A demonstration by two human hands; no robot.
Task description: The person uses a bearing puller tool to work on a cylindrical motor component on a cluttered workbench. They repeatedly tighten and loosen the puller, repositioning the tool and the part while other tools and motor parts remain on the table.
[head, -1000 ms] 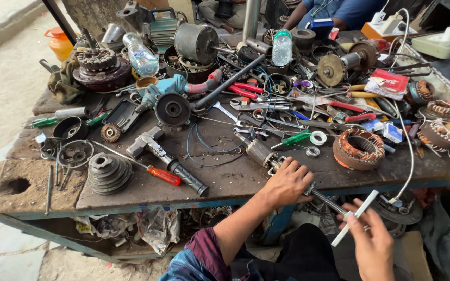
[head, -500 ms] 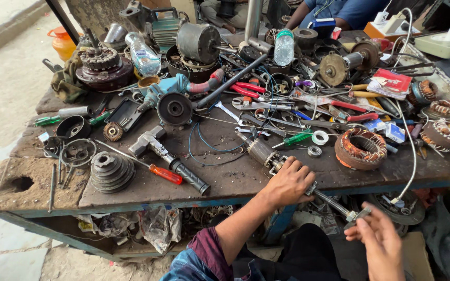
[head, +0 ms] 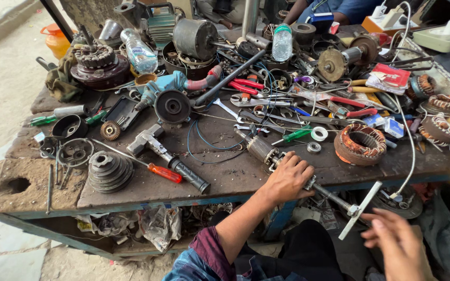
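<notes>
Head view: our left hand [head: 287, 178] grips the rotor [head: 263, 150] at the counter [head: 131, 190] front edge, fingers closed around it near the winding. The rotor's threaded shaft [head: 332, 196] projects past the edge toward a flat bar [head: 360, 209] at its end. Our right hand [head: 399, 244] sits just beside the bar, fingers spread loosely and holding nothing. A stator [head: 360, 144] lies near on the counter, and a screwdriver [head: 160, 170] lies further left.
</notes>
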